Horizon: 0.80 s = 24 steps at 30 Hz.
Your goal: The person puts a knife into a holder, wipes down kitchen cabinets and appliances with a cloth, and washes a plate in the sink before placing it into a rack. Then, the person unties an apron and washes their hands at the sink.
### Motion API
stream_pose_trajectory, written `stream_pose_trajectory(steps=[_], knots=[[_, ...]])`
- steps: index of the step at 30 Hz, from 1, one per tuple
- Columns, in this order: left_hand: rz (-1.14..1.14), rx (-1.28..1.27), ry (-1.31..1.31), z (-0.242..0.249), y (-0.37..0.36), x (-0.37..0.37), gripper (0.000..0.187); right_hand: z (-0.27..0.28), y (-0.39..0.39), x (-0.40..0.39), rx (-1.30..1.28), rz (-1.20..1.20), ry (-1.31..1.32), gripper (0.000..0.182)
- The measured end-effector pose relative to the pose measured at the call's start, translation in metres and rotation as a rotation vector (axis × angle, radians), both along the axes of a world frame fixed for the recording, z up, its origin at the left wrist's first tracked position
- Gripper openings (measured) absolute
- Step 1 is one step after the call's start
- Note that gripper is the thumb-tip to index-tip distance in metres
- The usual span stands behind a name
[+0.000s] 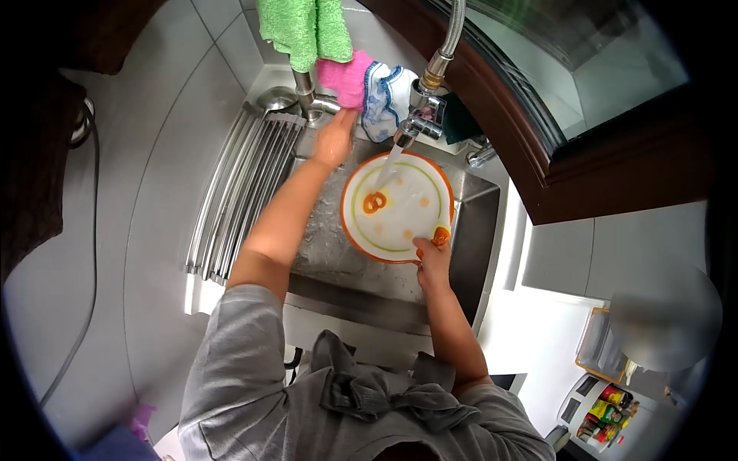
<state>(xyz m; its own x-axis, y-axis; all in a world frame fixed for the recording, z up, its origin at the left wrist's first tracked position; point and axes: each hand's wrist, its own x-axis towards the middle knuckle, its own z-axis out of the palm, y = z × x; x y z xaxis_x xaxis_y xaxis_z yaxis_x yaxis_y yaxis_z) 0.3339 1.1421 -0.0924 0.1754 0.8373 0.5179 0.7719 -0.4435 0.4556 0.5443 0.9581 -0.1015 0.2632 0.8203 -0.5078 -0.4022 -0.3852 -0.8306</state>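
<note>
My right hand [435, 261] grips the lower right rim of a round white plate [400, 219] with an orange edge, a green ring and orange patterns. The plate is held over the steel sink [369, 288]. Water from the chrome faucet [419, 123] runs onto it. Farther up and to the left, my left hand [334, 140] reaches to the bottom edge of a pink cloth [350, 81]. Its fingertips are partly hidden there, so I cannot make out whether they grip the cloth. A white cloth with blue trim [384, 100] hangs just beside the pink one.
A metal roll-up rack [246, 192] covers the left side of the sink. Above hangs a green towel [307, 31]. A dark-framed window [538, 169] stands at the upper right. Colourful packets [607, 411] sit in a white container at the lower right.
</note>
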Motion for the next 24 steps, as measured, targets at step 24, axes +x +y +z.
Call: stream_pose_trajectory(steps=[24], knots=[[0.1, -0.294, 0.413, 0.005, 0.039, -0.009, 0.024, 0.034, -0.039, 0.041, 0.206, 0.362, -1.105, 0.049]])
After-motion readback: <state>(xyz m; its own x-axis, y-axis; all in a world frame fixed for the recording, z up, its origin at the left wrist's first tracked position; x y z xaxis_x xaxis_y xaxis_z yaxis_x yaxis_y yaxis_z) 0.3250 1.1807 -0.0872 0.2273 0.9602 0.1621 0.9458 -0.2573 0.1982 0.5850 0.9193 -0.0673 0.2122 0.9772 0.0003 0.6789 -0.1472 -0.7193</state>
